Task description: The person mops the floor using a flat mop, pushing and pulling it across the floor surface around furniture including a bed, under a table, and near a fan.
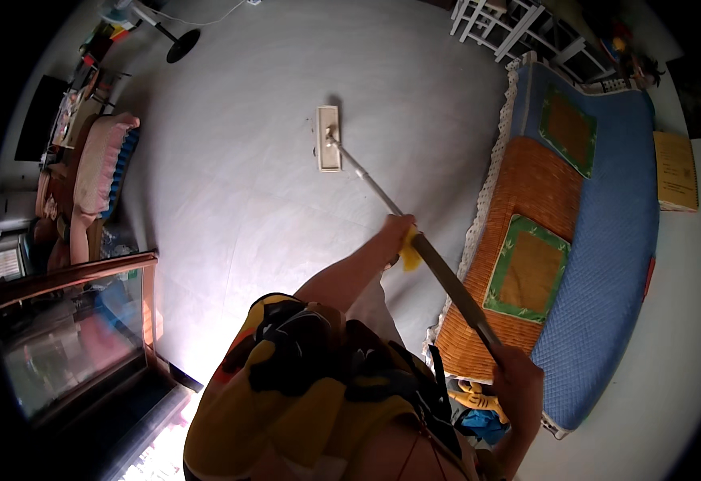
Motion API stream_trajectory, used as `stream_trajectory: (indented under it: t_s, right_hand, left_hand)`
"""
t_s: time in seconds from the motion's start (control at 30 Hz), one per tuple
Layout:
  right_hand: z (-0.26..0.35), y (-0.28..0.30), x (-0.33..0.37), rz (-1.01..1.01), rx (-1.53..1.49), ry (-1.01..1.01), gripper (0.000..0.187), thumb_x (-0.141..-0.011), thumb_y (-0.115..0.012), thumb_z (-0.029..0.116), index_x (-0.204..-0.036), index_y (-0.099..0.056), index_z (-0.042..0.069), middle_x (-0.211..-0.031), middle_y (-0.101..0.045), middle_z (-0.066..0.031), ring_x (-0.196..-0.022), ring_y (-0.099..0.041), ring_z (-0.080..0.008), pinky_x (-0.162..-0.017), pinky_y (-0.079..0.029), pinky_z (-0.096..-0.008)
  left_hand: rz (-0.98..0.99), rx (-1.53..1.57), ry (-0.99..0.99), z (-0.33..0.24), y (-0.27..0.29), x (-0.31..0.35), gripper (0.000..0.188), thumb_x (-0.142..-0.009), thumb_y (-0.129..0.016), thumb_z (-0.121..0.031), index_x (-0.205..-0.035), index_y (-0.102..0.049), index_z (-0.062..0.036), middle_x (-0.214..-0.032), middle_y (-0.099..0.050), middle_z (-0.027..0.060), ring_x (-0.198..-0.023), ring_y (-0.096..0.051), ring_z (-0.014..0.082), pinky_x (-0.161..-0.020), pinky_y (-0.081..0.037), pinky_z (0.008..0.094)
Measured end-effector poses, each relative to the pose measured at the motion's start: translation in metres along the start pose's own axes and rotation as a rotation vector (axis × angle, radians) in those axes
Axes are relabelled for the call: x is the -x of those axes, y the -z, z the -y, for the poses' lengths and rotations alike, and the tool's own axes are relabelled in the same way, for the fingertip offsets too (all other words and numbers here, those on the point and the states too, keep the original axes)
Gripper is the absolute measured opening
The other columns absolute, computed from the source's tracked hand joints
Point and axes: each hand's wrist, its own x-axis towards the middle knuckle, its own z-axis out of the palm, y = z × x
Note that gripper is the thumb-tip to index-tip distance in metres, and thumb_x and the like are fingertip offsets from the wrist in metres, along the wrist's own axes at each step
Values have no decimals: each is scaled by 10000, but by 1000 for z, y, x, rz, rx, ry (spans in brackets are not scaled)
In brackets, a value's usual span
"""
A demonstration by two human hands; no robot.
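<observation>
A flat mop with a pale rectangular head rests on the grey floor ahead of me, and its long pole slants back toward my right side. Partway up the pole, my left hand is wrapped round it. Something yellow and soft-looking hangs at that grip; what it is I cannot make out. My right hand grips the upper end of the pole, close to the near end of the sofa. A few small dark specks lie on the floor beside the mop head.
Along the right stands a long sofa with blue and orange covers and green-edged mats. White chairs are at the back right. A fan base stands far left, a pink-covered seat left, and a wood-framed glass door near left.
</observation>
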Motion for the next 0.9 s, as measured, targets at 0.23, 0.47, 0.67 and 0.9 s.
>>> stream_trajectory:
  t_s: [0.23, 0.47, 0.67, 0.9]
  right_hand:
    - [-25, 0, 168, -184, -8, -259, 270, -640, -559, -79, -891, -621, -3, -808, -635, -128, -742, -629, -238, -657, -487, -306]
    - [-21, 13, 319, -208, -177, -517, 326, -629, -526, -82, -940, -612, -32, -790, -628, -116, -712, -600, -154, -642, -456, -252]
    - [-36, 10, 379, -207, -420, -764, 220, -778, -577, 19, -996, -611, 27, -521, -400, 57, -372, -327, -4, -324, -223, -182]
    - [-40, 1, 337, -93, -186, -494, 231, -745, -574, -1, -971, -617, 20, -659, -531, -2, -528, -488, -110, -451, -381, -259]
  left_hand:
    - [87, -305, 50, 146, -47, 73, 335, -698, -638, -72, -895, -430, 103, -772, -516, 164, -630, -570, 265, -458, -472, 394]
    - [319, -302, 60, 297, -56, 158, 209, -702, -633, -80, -706, -493, 75, -677, -543, 126, -548, -554, 223, -455, -456, 358]
    - [364, -388, 180, 354, -39, 169, 213, -679, -643, -100, -702, -504, 59, -655, -540, 133, -556, -565, 215, -440, -447, 350]
    - [283, -417, 38, 314, -9, 151, 323, -674, -654, -126, -851, -555, 126, -740, -594, 156, -617, -602, 232, -515, -488, 341]
